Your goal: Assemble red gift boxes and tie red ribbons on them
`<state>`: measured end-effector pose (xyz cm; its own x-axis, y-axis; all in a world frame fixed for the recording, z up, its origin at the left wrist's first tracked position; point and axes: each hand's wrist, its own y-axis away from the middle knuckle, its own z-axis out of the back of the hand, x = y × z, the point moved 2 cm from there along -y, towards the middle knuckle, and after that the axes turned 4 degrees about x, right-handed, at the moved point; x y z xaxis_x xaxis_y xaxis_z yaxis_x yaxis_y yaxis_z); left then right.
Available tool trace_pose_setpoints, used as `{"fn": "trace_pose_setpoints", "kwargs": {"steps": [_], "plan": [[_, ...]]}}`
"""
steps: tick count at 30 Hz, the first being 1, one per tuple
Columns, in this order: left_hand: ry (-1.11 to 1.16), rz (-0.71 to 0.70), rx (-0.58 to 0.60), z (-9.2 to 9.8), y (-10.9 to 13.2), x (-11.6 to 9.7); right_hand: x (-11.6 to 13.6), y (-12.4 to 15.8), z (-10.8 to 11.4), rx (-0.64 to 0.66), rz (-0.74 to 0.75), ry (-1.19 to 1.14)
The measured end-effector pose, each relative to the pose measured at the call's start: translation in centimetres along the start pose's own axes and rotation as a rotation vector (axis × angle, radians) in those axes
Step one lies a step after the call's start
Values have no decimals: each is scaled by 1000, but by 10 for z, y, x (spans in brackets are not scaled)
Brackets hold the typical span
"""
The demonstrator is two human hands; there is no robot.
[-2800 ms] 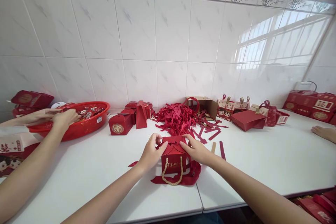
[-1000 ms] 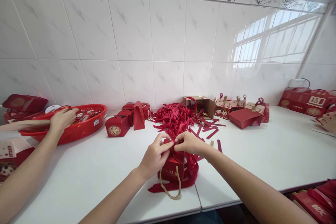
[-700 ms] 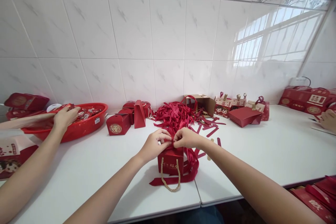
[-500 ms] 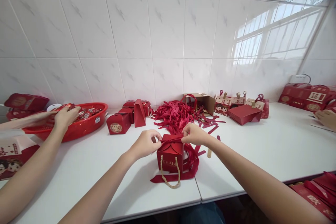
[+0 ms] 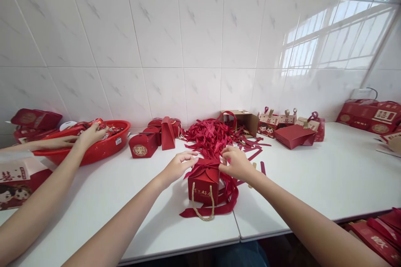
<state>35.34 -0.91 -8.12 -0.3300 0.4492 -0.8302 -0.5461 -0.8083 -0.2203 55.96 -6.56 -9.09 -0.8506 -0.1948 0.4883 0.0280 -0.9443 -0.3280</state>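
the red box (image 5: 204, 194) stands near, mid-table, its ribbon (image 5: 206, 166) tied across the top. a second ago the hands met there; now they've parted, so the tie seems drawn tight. left hand (image 5: 175, 169) half open, right hand (image 5: 237, 166) curled; can't tell whether either grips ribbon.

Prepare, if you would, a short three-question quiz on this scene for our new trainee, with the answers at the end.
1. True or false: the person's left hand and right hand are both near the top of the small red box.
2. Fill in the blank: the handle hanging at the front of the small red box is made of twisted ____.
3. Where is the red basin: (a) to the person's left, (b) to the person's right?

Key: 1. True. 2. Rope. 3. a.
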Motion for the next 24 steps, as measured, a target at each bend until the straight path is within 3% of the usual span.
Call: {"fn": "trace_pose_setpoints", "kwargs": {"steps": [5,12,16,19,21,24], "plan": [[-171,4,-128,8,6,13,6,6,3,16,22,73],[-552,-110,-216,7,17,29,8,9,2,13,62,83],[-422,-110,-177,2,18,33,-8,9,-5,28,58,-258],[-237,-137,-136,-1,18,37,-21,13,-19,194,29,-613],[-150,-150,-151,-4,17,41,-21,18,-30,306,82,-695],[-40,-175,-261,-9,16,46,-14,21,-39,283,163,-677]]}}
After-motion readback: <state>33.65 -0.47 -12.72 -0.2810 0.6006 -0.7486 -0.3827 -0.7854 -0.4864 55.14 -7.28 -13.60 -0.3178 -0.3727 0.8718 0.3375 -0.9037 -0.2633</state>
